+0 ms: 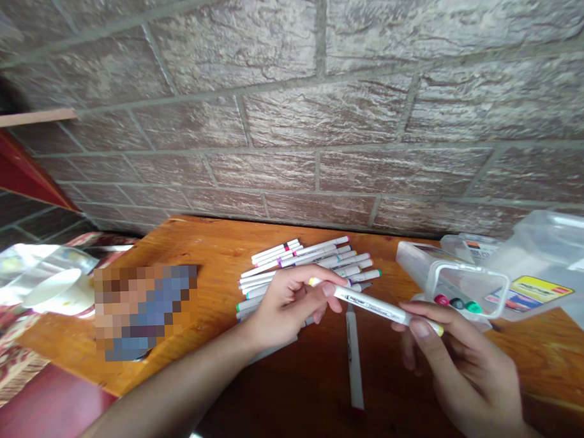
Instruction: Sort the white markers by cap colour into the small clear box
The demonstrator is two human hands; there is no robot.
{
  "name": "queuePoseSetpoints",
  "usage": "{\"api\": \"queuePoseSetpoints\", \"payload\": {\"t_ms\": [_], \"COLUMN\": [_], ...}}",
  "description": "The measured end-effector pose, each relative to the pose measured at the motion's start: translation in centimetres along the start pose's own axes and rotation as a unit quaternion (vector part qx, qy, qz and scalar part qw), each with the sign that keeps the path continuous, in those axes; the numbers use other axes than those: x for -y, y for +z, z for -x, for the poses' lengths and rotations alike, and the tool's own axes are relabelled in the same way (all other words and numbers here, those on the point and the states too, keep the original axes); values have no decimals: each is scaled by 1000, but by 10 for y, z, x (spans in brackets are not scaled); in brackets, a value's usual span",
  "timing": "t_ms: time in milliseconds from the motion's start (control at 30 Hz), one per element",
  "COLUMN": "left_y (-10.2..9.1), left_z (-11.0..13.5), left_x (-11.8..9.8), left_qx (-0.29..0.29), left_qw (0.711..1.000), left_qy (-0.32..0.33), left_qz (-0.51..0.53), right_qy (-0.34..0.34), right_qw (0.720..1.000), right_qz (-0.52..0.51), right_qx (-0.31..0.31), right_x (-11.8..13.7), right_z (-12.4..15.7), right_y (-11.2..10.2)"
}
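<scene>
A white marker [372, 307] with yellow ends is held slantwise above the table, its printed label facing up. Thumb and fingers of my left hand [295, 302] pinch its upper left end. At the lower right end, my right hand [464, 360] grips it near the yellow tip. Behind my left hand lies a pile of white markers [317, 259] with variously coloured ends, partly hidden by that hand. Below the held marker, a single marker [354, 364] with a dark red end lies on the table, pointing towards me.
On the right, a clear plastic case [438, 278] holds several markers, beside a larger clear container [537, 268] with a yellow label. A white cup [59, 292] stands at the left of the wooden table [216, 241]. A brick-patterned wall [288, 117] rises behind.
</scene>
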State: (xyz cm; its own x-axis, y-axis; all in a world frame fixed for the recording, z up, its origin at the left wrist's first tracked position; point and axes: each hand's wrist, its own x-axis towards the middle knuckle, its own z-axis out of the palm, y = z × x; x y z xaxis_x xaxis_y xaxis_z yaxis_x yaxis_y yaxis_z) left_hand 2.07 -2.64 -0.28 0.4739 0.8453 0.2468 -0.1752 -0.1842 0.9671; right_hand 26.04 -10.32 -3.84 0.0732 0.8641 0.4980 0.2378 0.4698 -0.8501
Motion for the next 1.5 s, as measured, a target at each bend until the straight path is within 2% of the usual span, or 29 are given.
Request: {"api": "queuePoseSetpoints", "payload": {"t_ms": [167,333,600,767,933,1067,1167,1300,1500], "left_y": [-4,-4,3,4,6,5,1,-2,2], "left_z": [1,0,-1,-2,-3,-2,0,3,4], "left_x": [4,4,2,0,-5,-5,-3,0,0], "left_qx": [15,17,-6,-22,-27,6,33,48,37], "left_qw": [999,1000,999,997,993,998,998,998,998], "left_qy": [-18,-17,-31,4,28,-15,-47,-50,-55], "left_qz": [35,10,-31,-74,-111,-67,-24,9,-12], "right_qy": [16,19,18,12,64,102,117,120,127], "right_qw": [999,998,1000,999,997,989,985,981,980], "right_qz": [-39,-56,10,34,-41,-108,-127,-152,-151], "right_qx": [2,4,-1,-14,-13,-19,-25,-29,-19], "right_x": [2,6,5,5,8,11,13,14,14], "right_z": [0,1,4,1,-1,-3,-5,-6,-5], "right_y": [2,2,0,1,3,5,5,4,4]}}
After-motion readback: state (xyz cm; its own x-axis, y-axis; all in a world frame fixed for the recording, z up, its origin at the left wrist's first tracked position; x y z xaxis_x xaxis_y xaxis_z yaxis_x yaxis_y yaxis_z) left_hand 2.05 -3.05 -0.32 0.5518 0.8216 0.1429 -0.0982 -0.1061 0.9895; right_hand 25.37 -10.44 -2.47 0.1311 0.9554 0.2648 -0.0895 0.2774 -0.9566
